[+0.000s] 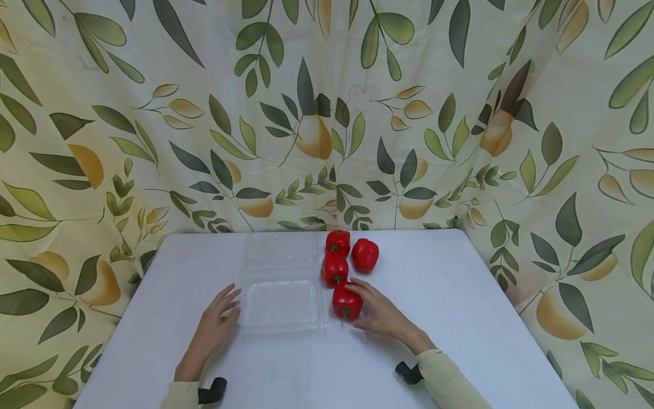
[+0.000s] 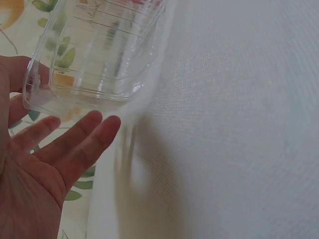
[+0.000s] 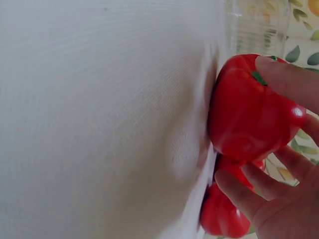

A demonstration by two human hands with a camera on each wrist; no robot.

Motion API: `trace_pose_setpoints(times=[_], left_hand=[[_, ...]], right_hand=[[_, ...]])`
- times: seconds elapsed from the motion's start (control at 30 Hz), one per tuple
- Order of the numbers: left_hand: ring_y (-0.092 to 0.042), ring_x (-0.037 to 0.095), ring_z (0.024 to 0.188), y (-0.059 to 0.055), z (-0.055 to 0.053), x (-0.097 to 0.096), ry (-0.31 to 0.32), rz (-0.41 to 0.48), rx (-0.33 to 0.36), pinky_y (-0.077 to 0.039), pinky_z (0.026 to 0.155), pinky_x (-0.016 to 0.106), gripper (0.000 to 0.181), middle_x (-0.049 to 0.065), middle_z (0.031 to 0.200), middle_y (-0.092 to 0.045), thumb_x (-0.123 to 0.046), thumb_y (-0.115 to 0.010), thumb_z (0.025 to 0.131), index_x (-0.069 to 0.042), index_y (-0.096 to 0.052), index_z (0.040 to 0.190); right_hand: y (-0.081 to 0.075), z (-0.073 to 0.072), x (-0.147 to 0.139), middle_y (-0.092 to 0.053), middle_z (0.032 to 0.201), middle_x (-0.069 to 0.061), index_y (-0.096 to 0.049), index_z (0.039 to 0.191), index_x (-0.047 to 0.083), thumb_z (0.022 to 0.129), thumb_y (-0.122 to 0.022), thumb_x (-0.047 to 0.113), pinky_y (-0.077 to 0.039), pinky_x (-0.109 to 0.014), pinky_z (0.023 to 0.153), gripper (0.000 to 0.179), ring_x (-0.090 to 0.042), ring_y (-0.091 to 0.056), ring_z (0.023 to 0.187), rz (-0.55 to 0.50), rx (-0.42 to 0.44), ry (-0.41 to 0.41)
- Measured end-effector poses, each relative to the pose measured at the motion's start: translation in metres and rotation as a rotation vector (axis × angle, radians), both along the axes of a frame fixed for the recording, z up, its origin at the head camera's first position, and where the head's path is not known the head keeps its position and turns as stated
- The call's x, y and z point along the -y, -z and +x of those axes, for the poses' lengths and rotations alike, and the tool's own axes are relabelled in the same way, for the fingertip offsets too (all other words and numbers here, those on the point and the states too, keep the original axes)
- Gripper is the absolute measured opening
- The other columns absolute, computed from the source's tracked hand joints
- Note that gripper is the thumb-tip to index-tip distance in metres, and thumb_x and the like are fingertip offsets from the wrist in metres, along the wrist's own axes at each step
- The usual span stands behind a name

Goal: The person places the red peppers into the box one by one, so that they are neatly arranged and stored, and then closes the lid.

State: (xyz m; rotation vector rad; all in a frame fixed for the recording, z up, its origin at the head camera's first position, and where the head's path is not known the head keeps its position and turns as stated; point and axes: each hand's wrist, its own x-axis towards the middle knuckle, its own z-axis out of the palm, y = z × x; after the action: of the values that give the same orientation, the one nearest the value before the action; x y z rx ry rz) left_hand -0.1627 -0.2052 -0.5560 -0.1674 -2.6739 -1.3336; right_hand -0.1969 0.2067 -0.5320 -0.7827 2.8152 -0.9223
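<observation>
Table [image 1: 449,301], right edge [image 1: 502,295] far from front pepper [image 1: 345,303]

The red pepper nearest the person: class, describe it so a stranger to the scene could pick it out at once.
On the white table in the head view, find the clear container. Just right of it are four red peppers. The nearest red pepper is the lowest of the four, with the right grip at its side.

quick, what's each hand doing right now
Left hand: open, fingers relaxed beside the clear box; can't tell if it touches.
Right hand: holding the nearest red pepper, thumb by its stem.
</observation>
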Motion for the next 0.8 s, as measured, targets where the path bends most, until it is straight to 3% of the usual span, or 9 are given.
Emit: trace_pose_setpoints(times=[0.3, 0.8], left_hand=[[-0.067, 0.037, 0.11, 0.003, -0.001, 0.001, -0.004, 0.038, 0.016, -0.06, 0.087, 0.044, 0.043, 0.013, 0.154, -0.04, -0.004, -0.062, 0.092, 0.002, -0.057, 0.134], [-0.069, 0.039, 0.101, 0.008, -0.005, 0.0, 0.005, 0.03, -0.067, -0.062, 0.072, 0.028, 0.041, 0.017, 0.15, -0.045, 0.003, -0.063, 0.089, 0.006, -0.059, 0.129]], right_hand=[[-0.002, 0.0, 0.004, -0.038, 0.154, -0.008, -0.045, 0.145, 0.022, 0.065, -0.09, 0.016, -0.056, -0.048, 0.097, 0.092, -0.032, -0.037, 0.142, 0.026, 0.002, 0.014], [0.005, -0.005, 0.014, -0.047, 0.142, -0.006, -0.046, 0.136, 0.02, 0.063, -0.092, 0.013, -0.059, -0.044, 0.093, 0.087, -0.028, -0.047, 0.133, 0.044, -0.02, 0.074]])
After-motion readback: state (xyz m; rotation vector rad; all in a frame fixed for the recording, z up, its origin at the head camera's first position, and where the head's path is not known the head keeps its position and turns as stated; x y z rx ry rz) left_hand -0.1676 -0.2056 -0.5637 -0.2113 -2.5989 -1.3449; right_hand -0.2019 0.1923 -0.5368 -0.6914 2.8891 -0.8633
